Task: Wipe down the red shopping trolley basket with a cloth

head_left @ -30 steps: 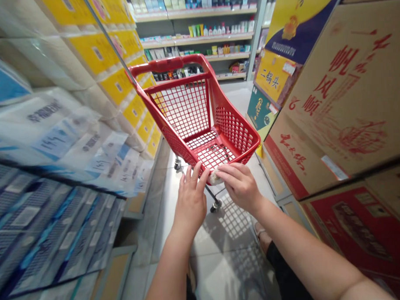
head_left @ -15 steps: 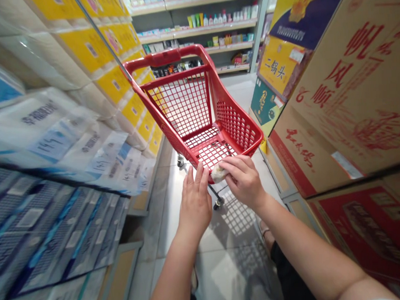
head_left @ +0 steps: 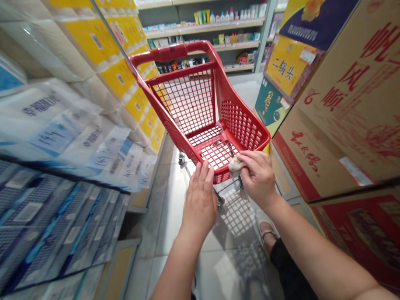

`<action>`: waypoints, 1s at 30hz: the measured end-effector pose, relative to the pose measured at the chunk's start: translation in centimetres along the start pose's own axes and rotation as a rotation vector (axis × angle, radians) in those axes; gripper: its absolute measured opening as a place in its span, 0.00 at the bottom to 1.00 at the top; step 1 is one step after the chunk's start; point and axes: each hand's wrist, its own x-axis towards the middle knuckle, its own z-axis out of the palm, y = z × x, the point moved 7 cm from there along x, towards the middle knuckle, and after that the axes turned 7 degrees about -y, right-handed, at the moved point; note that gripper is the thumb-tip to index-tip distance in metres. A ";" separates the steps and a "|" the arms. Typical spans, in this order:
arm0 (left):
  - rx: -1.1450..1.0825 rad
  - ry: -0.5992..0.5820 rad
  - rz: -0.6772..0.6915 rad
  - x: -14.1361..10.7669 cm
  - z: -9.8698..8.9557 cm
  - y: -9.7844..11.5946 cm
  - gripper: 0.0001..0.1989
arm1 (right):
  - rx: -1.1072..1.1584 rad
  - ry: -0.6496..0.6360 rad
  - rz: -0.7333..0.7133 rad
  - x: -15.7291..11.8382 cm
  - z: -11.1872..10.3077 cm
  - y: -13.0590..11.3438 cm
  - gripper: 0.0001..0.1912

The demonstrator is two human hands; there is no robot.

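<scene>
The right fingers (head_left: 249, 159) curl closed, pinching a crumpled white cloth (head_left: 236, 165) tight against the near lower rim of a red plastic shopping cart (head_left: 241, 126), keeping it pressed to the edge. The left fingers (head_left: 204, 172) lie open and flat at that rim, steadying the cart. It stands on a tiled floor (head_left: 176, 212), between plastic-wrapped packs (head_left: 55, 129) and printed cardboard cartons (head_left: 349, 105).
</scene>
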 end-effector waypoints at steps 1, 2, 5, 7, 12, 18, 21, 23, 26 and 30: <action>-0.004 0.010 -0.003 0.0 0.0 0.1 0.33 | 0.006 -0.029 -0.020 -0.1 0.3 -0.5 0.18; -0.006 0.021 -0.008 0.1 0.0 0.1 0.33 | 0.013 -0.067 -0.048 -0.3 0.8 -1.0 0.19; 0.007 0.035 -0.020 0.2 0.1 0.4 0.33 | 0.028 -0.149 -0.108 -0.5 1.7 -2.1 0.19; 0.019 0.026 -0.012 0.3 0.2 0.5 0.32 | 0.027 -0.118 -0.081 -0.3 1.3 -1.7 0.19; 0.021 -0.010 0.001 0.4 0.5 0.5 0.34 | 0.054 -0.072 -0.047 0.0 0.4 -1.0 0.19; -0.005 -0.037 0.002 0.5 0.8 0.5 0.39 | 0.134 -0.201 -0.166 -0.5 1.7 -2.6 0.21; 0.002 -0.048 0.020 0.5 0.8 0.6 0.40 | 0.134 -0.163 -0.133 -0.4 1.7 -2.3 0.21; 0.003 -0.051 0.024 0.5 0.8 0.6 0.40 | 0.137 -0.153 -0.125 -0.4 1.7 -2.1 0.20; -0.011 -0.045 0.015 0.4 0.8 0.5 0.40 | 0.139 -0.171 -0.141 -0.3 1.8 -2.3 0.21; -0.027 -0.046 0.018 0.4 0.7 0.5 0.40 | 0.114 -0.116 -0.113 -0.4 1.5 -2.1 0.20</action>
